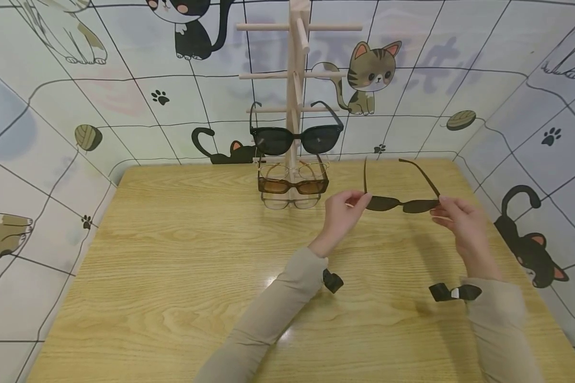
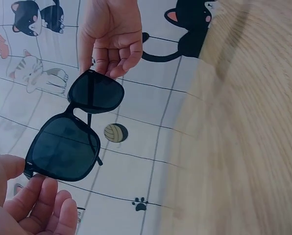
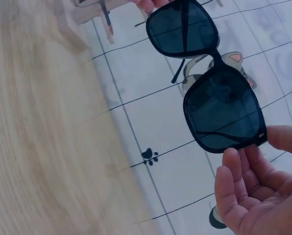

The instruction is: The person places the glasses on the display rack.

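A pair of dark sunglasses (image 1: 382,204) is held up over the right part of the table, its temples unfolded and pointing away toward the wall. My left hand (image 1: 343,213) pinches one outer corner of the frame between thumb and fingers. The opposite corner is pinched by my right hand (image 1: 465,226). In the left wrist view, the sunglasses (image 2: 62,147) show large dark lenses, with the right hand (image 2: 114,39) at the far corner. The right wrist view shows the near lens of the sunglasses (image 3: 224,107) beside the right thumb and fingertips.
Left of the hands stands a wooden display rack (image 1: 293,64) with pegs. It carries black sunglasses (image 1: 274,141), thin metal-framed glasses (image 1: 273,171), brown-tinted tortoiseshell glasses (image 1: 277,186) and clear glasses (image 1: 275,204) at the bottom. A cat-printed wall covering (image 1: 158,133) surrounds the wooden table (image 1: 172,266).
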Tool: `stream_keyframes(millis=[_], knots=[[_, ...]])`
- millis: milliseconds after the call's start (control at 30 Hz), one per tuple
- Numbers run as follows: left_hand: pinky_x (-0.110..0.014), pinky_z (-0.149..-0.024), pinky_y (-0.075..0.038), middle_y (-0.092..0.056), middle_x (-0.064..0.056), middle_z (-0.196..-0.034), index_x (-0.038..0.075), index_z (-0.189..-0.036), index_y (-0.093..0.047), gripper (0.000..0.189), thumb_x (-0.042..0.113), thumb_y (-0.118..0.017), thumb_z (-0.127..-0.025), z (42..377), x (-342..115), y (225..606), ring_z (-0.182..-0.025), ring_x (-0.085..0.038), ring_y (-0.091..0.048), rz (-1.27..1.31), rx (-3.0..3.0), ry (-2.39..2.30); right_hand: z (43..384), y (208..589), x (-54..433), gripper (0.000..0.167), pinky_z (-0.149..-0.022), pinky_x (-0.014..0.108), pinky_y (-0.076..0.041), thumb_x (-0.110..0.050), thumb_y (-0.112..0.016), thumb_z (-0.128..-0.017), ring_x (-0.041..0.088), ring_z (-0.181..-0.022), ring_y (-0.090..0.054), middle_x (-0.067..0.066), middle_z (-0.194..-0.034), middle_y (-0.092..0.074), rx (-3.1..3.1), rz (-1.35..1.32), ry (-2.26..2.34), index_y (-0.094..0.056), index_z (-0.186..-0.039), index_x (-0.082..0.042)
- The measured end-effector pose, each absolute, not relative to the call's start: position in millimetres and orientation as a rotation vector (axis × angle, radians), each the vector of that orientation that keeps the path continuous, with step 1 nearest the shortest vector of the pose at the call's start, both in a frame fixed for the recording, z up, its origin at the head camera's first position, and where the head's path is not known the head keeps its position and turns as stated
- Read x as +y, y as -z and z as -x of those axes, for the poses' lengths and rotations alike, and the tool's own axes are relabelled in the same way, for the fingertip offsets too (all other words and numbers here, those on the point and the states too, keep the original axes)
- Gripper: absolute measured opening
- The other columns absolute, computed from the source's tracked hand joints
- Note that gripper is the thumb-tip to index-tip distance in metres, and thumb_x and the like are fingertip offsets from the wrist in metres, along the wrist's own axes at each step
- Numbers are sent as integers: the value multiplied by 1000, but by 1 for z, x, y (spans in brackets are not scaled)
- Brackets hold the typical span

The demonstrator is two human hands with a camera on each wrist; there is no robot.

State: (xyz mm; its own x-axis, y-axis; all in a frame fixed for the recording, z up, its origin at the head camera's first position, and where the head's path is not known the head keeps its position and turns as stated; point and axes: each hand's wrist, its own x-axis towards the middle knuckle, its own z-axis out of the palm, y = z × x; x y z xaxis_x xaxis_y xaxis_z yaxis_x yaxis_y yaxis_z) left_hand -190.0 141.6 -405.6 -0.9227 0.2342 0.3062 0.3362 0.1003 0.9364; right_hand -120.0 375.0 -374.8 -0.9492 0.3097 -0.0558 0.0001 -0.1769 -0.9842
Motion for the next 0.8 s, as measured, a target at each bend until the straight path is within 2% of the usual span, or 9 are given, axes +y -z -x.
stream_keyframes(millis=[267,633,800], knots=[[-12,-62,-49,-68,-8,-83,0,-93,-71,18,17,-66,-89,181,140,382,-72,-7,-59,598,-2208,1998,110,353,369,9,-61,19,-54,-9,-62,-90,10,-68,-65,3,-73,-67,-1802,348,-2206,-68,-85,-4],[-12,-64,-49,-67,-7,-81,0,-92,-70,17,16,-66,-88,174,136,353,-71,-4,-58,654,-2120,1980,101,327,363,12,-61,19,-54,-11,-62,-90,11,-69,-65,4,-77,-66,-1761,266,-2171,-67,-85,-1],[-12,-65,-49,-68,-9,-81,-1,-92,-70,16,14,-67,-87,171,132,339,-72,-7,-60,677,-2091,1956,99,314,359,13,-61,19,-54,-10,-61,-91,12,-69,-64,5,-78,-65,-1745,221,-2145,-65,-84,1]])
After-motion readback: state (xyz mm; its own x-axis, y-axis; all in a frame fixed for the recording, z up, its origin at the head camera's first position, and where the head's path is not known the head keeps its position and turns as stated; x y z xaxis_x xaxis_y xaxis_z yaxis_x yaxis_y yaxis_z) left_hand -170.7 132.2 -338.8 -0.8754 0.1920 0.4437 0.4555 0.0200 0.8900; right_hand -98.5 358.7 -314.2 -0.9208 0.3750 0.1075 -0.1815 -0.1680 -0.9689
